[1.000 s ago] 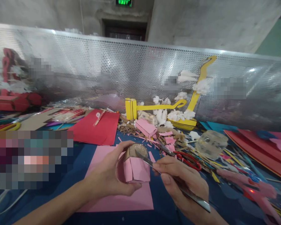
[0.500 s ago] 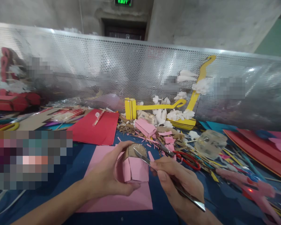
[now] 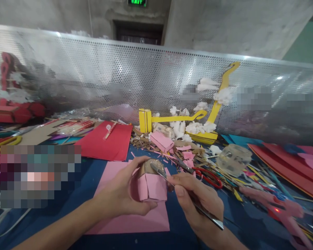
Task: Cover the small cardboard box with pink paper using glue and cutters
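Head view: left hand (image 3: 117,192) is curving round a pink-and-brown piece (image 3: 153,187), thumb under, fingers over the far side, likely bracing it against the tool. Right hand (image 3: 198,198) is pinching a slim metal tool (image 3: 210,219) like a pen, probably for fine tip control; the tip is meeting the brown top, contact pressure can't tell. Piece is sitting in the left grip, above a pink sheet (image 3: 146,222) that is lying flat on the blue table (image 3: 182,229).

Red-handled scissors (image 3: 214,181) are lying just beyond the right hand, seemingly for easy reach. Pink glue gun (image 3: 276,205) is resting farther right, red light glowing.

Materials: pink facets are looking like matte paper, seams gaping; brown top is rounding off, looking like cardboard with a shiny patch. Pink block (image 3: 161,140) is showing flat faces. Yellow forms (image 3: 146,121) are standing near a perforated metal panel (image 3: 94,62), white fluffy tufts (image 3: 224,95) clinging.
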A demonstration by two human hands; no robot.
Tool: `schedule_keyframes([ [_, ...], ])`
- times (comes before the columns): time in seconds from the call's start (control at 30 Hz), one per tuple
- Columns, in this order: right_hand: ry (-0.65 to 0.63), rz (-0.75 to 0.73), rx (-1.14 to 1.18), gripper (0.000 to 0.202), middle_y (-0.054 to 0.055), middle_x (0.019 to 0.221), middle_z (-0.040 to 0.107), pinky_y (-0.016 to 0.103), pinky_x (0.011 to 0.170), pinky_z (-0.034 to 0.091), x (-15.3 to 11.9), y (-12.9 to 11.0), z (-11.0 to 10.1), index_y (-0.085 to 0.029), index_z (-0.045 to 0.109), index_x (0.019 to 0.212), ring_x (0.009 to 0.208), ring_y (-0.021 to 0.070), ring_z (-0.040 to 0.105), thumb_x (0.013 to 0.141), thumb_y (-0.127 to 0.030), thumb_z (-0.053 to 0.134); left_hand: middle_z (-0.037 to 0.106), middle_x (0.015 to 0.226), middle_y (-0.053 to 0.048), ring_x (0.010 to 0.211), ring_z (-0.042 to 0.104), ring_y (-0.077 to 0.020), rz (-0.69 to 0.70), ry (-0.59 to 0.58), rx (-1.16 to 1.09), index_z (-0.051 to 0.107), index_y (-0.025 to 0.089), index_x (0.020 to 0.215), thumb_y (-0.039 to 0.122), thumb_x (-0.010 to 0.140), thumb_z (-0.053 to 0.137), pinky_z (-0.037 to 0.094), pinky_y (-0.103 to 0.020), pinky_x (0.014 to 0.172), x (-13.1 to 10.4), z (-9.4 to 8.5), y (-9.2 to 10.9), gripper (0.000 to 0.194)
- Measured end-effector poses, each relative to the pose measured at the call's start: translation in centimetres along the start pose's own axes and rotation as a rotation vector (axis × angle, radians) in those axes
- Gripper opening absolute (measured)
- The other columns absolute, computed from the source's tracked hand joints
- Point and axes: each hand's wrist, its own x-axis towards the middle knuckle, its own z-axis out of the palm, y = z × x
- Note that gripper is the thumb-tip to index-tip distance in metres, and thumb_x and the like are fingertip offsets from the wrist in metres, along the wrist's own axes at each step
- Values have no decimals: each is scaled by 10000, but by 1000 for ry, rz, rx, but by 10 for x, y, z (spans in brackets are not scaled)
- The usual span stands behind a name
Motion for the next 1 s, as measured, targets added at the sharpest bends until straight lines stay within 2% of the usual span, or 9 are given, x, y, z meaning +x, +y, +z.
schedule_keyframes([
  [0.17, -129, -421, -180, 292, 96, 930, 798, 328, 759, 656, 9, 1, -11, -130, 662, 1273, 827, 201, 771, 1018, -113, 520, 643, 1377, -99, 1287, 632, -349, 40, -15, 11, 383, 281, 1448, 246, 665, 851, 542, -488, 1086, 2, 0, 4, 913],
  [0.23, -154, -479, -224, 303, 102, 920, 799, 341, 755, 656, 10, -1, -13, -111, 643, 1296, 825, 205, 769, 1041, -117, 480, 642, 1367, -103, 1276, 635, -353, 51, -22, 22, 401, 274, 1435, 243, 659, 848, 543, -496, 1081, 2, 0, 5, 896],
  [0.33, -100, -355, -162, 293, 94, 945, 791, 308, 758, 649, 6, -3, -11, -134, 658, 1274, 842, 189, 765, 1074, -170, 448, 645, 1369, -104, 1276, 638, -349, 43, -17, -7, 391, 276, 1445, 231, 663, 848, 532, -494, 1099, 2, 0, 5, 907],
  [0.47, 26, -3, -3, 287, 13, 821, 755, 208, 666, 615, -2, -3, -1, -217, 719, 1184, 728, 130, 744, 1095, -263, 450, 648, 1385, -97, 1304, 630, -339, -2, -42, -59, 354, 289, 1462, 234, 677, 864, 519, -480, 1120, 1, -1, 6, 938],
  [0.57, 97, 213, 151, 321, -17, 772, 742, 202, 631, 606, -3, -1, 4, -264, 737, 1146, 678, 120, 731, 1108, -268, 419, 644, 1403, -91, 1315, 626, -329, -30, -72, -44, 341, 297, 1472, 250, 701, 863, 520, -469, 1119, 1, -2, 8, 932],
  [0.63, 105, 281, 237, 331, -19, 774, 745, 212, 621, 606, -3, 0, 4, -280, 745, 1138, 663, 122, 726, 1112, -272, 416, 638, 1413, -87, 1314, 627, -328, -28, -70, -19, 346, 300, 1473, 257, 694, 871, 522, -465, 1118, 0, -3, 7, 940],
  [0.8, 85, 143, 195, 277, -21, 787, 768, 215, 627, 598, -8, 4, -4, -298, 766, 1133, 653, 120, 722, 1090, -299, 493, 644, 1400, -76, 1301, 634, -328, -28, -11, 17, 369, 307, 1467, 280, 675, 885, 531, -470, 1108, 0, -2, 4, 946],
  [0.9, 190, 79, 192, 300, 29, 1022, 796, 289, 702, 635, -11, 7, -5, -306, 697, 1311, 807, 171, 758, 1086, -375, 511, 629, 1424, -77, 1310, 625, -335, -21, -12, 64, 376, 321, 1483, 305, 681, 883, 530, -488, 1106, -2, -1, 4, 948],
  [1.0, 143, 60, 9, 379, 66, 1138, 797, 313, 769, 648, -9, 8, -7, -280, 616, 1435, 952, 201, 777, 1105, -376, 457, 587, 1479, -66, 1331, 600, -336, 16, -37, 153, 364, 359, 1506, 297, 642, 904, 514, -513, 1117, -5, 0, 8, 1021],
])
